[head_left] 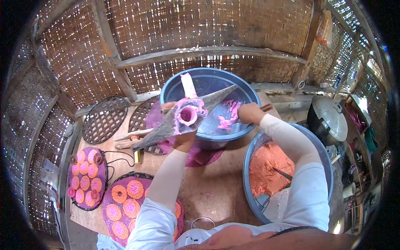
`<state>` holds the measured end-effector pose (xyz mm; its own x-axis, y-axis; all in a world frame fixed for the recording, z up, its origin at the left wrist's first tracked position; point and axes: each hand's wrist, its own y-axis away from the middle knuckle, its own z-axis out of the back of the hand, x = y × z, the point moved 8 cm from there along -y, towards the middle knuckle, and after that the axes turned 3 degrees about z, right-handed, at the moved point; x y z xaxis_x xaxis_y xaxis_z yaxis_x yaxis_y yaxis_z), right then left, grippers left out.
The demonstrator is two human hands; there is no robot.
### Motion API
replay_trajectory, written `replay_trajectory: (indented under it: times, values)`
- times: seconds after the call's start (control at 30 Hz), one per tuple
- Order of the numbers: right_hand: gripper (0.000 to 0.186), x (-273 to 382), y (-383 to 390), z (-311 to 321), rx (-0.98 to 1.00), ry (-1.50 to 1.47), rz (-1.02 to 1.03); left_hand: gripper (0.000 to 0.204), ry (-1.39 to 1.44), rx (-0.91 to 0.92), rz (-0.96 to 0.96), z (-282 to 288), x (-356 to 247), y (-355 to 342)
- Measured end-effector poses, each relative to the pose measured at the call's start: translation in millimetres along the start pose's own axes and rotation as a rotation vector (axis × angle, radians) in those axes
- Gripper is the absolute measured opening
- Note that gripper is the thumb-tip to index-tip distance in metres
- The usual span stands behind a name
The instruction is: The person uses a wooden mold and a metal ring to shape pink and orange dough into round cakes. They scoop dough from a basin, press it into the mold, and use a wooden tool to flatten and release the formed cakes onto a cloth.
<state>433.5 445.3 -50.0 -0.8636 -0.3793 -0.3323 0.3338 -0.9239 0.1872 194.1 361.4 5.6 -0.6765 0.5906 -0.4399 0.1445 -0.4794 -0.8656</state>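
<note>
My left hand [185,141] is closed round a long, pointed wooden press [160,130], raised tilted over the near left rim of a blue tub [208,75]. Pink dough fills and smears the round hole in the press's middle. In the tub my right hand [250,113] grips a tool by its wooden handle [266,107]; its working end is hidden or too small to make out. Beside that hand, smeared pink dough [229,116] lies on the tub's bottom. A white, dough-smeared piece [188,85] sticks up behind the press.
A second blue tub [246,183] of orange dough [271,168] stands under my right arm. Round trays of pink-and-orange noodle-like cakes [84,182] lie at left and near left. Woven racks [106,118] lie farther back. A lidded pot [329,118] stands at far right.
</note>
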Motion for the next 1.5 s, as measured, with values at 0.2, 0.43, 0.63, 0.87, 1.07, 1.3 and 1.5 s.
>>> replay_trajectory:
  times: [0.2,0.43,0.63,0.87,1.07,1.3,1.5]
  values:
    - [0.025,-0.4,113.4,113.0,-0.32,-0.387,0.169,0.04,0.214,-0.136,-0.17,117.2,-28.7,-53.6]
    - [0.031,63.5,205.6,162.5,0.073,-1.195,0.338,0.029,0.187,-0.191,0.045,183.1,-29.2,-41.9]
    - [0.027,118.0,236.5,183.9,0.032,-1.023,0.413,0.019,-0.22,0.114,-0.172,209.2,-80.7,-12.2]
    - [0.031,171.3,244.4,206.6,-0.019,-0.839,0.473,0.026,-0.233,0.19,-0.368,240.9,-110.4,4.1]
    - [0.03,197.9,249.4,213.9,0.068,-0.959,0.508,0.036,0.19,0.294,-0.243,259.9,-98.8,15.4]
    - [0.028,202.2,269.2,233.4,-0.723,-0.738,0.446,0.039,0.421,0.158,-0.057,282.1,-101.7,15.5]
    - [0.022,274.0,341.8,266.0,-1.353,-0.114,0.745,0.04,-0.016,0.243,-0.28,288.9,-127.8,13.2]
